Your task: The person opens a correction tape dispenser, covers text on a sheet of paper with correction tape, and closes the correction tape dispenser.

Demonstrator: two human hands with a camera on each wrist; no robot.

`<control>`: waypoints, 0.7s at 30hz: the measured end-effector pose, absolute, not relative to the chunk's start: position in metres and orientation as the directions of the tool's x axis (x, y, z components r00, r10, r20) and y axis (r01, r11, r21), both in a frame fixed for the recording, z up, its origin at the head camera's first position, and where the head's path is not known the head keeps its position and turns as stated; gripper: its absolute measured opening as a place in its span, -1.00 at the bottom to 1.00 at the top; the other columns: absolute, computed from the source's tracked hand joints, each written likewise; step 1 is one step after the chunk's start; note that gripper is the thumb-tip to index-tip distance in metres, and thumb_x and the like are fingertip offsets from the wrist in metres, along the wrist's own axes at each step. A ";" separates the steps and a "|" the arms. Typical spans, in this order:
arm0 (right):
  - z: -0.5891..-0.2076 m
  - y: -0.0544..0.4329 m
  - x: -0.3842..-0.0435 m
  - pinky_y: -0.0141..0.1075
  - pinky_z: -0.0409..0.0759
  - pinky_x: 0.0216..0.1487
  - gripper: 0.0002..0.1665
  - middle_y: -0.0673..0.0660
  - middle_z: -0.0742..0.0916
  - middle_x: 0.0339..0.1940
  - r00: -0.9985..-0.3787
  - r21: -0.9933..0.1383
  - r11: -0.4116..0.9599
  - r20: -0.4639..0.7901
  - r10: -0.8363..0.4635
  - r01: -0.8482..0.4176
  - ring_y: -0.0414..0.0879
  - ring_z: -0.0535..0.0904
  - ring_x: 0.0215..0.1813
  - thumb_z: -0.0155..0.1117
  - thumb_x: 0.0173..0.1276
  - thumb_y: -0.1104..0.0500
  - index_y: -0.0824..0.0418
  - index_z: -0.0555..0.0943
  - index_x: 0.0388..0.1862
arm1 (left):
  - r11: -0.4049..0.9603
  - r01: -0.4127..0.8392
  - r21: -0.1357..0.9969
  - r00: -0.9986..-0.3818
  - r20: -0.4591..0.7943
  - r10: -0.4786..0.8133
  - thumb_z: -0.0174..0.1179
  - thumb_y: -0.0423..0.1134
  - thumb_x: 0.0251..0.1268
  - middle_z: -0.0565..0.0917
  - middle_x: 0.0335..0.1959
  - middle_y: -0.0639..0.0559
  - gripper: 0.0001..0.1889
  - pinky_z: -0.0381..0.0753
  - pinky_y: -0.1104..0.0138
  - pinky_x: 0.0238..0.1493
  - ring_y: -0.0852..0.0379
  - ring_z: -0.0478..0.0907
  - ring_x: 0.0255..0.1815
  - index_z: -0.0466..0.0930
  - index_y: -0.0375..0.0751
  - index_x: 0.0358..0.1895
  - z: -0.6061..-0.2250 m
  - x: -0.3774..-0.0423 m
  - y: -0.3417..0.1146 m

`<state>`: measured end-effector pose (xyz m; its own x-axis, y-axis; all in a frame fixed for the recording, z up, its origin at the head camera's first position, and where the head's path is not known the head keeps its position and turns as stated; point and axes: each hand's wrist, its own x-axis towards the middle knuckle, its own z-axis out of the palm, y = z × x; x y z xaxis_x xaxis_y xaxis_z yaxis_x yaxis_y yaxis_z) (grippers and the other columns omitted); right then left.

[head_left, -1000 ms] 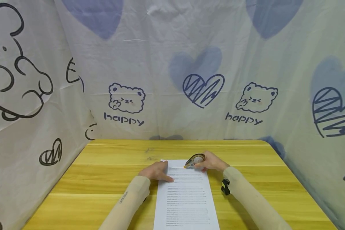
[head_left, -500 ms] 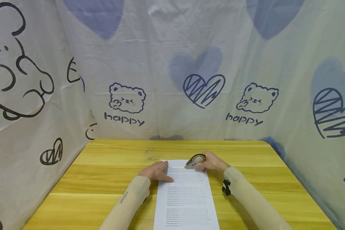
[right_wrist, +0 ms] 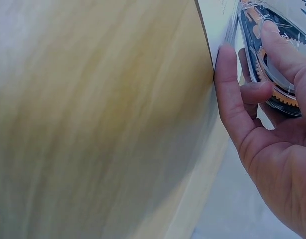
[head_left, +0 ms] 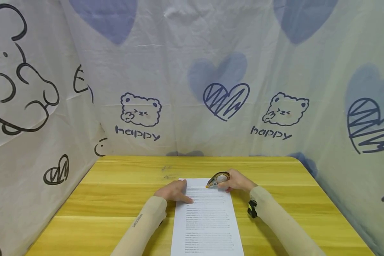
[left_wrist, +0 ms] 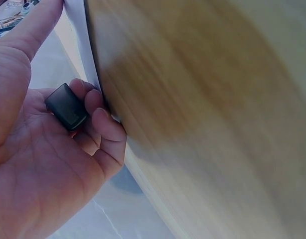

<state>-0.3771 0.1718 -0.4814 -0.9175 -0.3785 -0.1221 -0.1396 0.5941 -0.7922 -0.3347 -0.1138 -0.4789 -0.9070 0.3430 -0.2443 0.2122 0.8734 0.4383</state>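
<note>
A sheet of printed paper (head_left: pixel 208 220) lies on the wooden table. My left hand (head_left: pixel 172 191) rests on its upper left edge, thumb spread over the text. In the left wrist view, the curled fingers of that hand hold a small black block-like piece (left_wrist: pixel 67 107) against the palm; its kind is unclear. My right hand (head_left: pixel 238 180) grips a correction tape dispenser (head_left: pixel 219 179) with a clear body and an orange tip. That tip is at the top lines of print, towards the sheet's right side. In the right wrist view, the thumb presses the dispenser's clear case (right_wrist: pixel 280 64), and the little finger touches the paper.
The yellow wood-grain table (head_left: pixel 121 177) extends around the sheet on both sides. Behind it and at the sides hangs a pale cloth (head_left: pixel 179 71) printed with hearts and bears. A black strap device (head_left: pixel 252 209) sits at my right wrist.
The dispenser and my right hand have shifted very slightly to the right. My left hand and the paper stay in place.
</note>
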 end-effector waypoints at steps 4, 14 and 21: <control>-0.481 0.172 -0.377 -0.26 0.72 -0.40 -0.76 0.10 0.74 -0.38 -0.919 -0.793 0.594 -0.122 -0.376 -0.137 -0.11 0.66 -0.37 0.49 0.17 0.25 0.32 0.69 -0.21 | 0.874 0.209 0.438 -0.907 -0.247 0.340 0.45 0.11 0.05 0.28 0.48 -0.24 0.03 0.23 0.02 0.50 -0.16 0.22 0.50 0.15 -0.37 0.48 -0.479 -0.335 -0.114; -0.482 0.173 -0.377 -0.26 0.72 -0.39 -0.78 0.13 0.76 -0.37 -0.916 -0.803 0.584 -0.137 -0.376 -0.119 -0.10 0.68 -0.37 0.48 0.18 0.27 0.33 0.68 -0.21 | 0.873 0.211 0.440 -0.908 -0.242 0.341 0.46 0.11 0.04 0.29 0.48 -0.24 0.03 0.22 0.02 0.50 -0.17 0.22 0.50 0.15 -0.37 0.48 -0.481 -0.336 -0.115; -0.482 0.173 -0.376 -0.26 0.72 -0.40 -0.78 0.11 0.75 -0.38 -0.922 -0.794 0.594 -0.126 -0.365 -0.127 -0.11 0.67 -0.37 0.47 0.19 0.27 0.33 0.69 -0.21 | 0.872 0.235 0.430 -0.904 -0.233 0.359 0.45 0.10 0.05 0.34 0.44 -0.27 0.00 0.26 0.02 0.47 -0.18 0.28 0.46 0.19 -0.40 0.45 -0.479 -0.336 -0.115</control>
